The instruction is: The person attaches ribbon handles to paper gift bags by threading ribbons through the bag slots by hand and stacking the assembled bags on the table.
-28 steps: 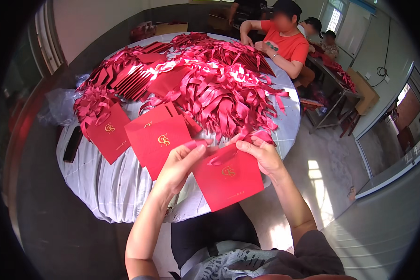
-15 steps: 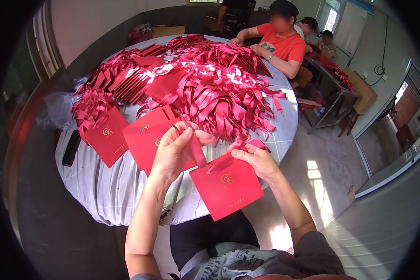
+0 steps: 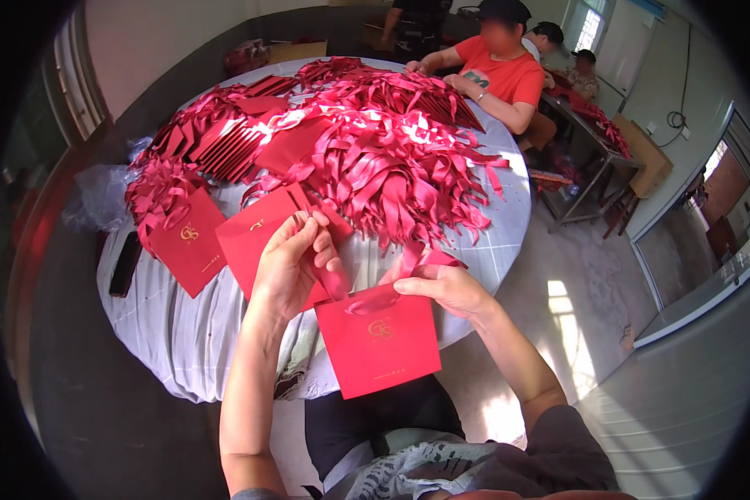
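A small red paper gift bag (image 3: 378, 354) with gold print hangs in front of me at the table's near edge. My right hand (image 3: 442, 287) pinches its upper right edge, thumb on the front, with ribbon around the fingers. In my left hand (image 3: 296, 258), closed at the bag's upper left, is a red ribbon (image 3: 333, 282) running down to the bag's top. Another strip of ribbon lies across the bag's front near its top edge. Behind my left hand, several flat red bags (image 3: 250, 229) overlap on the cloth.
A round table with a pale cloth (image 3: 171, 333) bears a heap of red ribbons (image 3: 392, 167) and rows of red bags (image 3: 225, 150). A black phone (image 3: 125, 265) and clear plastic (image 3: 100, 196) lie left. A co-worker in a red shirt (image 3: 508, 75) sits at the far right.
The bag has swung more upright and moved slightly left with my right hand. My left hand has shifted a little left, its fingers curled tighter, still on the ribbon.
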Motion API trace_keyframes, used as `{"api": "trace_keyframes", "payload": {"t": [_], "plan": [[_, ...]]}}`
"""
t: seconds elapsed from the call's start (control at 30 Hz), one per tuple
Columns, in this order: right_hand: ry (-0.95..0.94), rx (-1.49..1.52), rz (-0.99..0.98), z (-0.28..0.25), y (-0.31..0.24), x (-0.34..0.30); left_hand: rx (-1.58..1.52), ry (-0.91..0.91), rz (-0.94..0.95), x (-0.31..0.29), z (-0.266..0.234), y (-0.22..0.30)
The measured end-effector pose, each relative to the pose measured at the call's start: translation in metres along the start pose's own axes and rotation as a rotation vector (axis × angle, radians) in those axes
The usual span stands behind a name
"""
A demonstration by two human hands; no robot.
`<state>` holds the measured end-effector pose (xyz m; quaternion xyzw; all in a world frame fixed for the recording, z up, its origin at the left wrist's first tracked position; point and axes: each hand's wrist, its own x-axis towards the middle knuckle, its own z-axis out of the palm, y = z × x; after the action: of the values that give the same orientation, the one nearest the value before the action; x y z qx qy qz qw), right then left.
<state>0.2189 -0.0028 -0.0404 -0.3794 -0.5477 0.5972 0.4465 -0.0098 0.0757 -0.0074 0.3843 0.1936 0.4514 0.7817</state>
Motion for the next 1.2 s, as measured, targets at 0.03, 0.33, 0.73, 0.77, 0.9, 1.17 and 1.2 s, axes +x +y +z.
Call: {"api": "trace_keyframes", "payload": {"t": [0.03, 0.33, 0.73, 0.77, 0.9, 1.17, 1.2], "plan": [[-0.028, 0.010, -0.028, 0.000, 0.000, 0.001, 0.012, 0.024, -0.004, -0.005, 0.004, 0.004], [-0.038, -0.341, -0.398, 0.060, -0.060, 0.053, 0.375, 0.115, 0.487, -0.065, 0.015, 0.086], [-0.214, -0.066, -0.587, 0.152, -0.067, 0.197, 0.635, 0.532, 0.566, -0.115, -0.087, 0.162], [-0.238, -0.040, -0.572, 0.162, -0.067, 0.207, 0.702, 0.556, 0.529, -0.121, -0.101, 0.158], [-0.268, -0.033, -0.659, 0.187, -0.072, 0.246, 0.666, 0.518, 0.713, -0.106, -0.133, 0.142], [-0.050, -0.831, -0.365, 0.162, -0.030, 0.321, 1.115, 0.946, 0.988, -0.044, -0.206, 0.089], [-0.057, -0.870, -0.268, 0.150, -0.016, 0.316, 1.123, 1.018, 0.762, -0.045, -0.201, 0.081]]}}
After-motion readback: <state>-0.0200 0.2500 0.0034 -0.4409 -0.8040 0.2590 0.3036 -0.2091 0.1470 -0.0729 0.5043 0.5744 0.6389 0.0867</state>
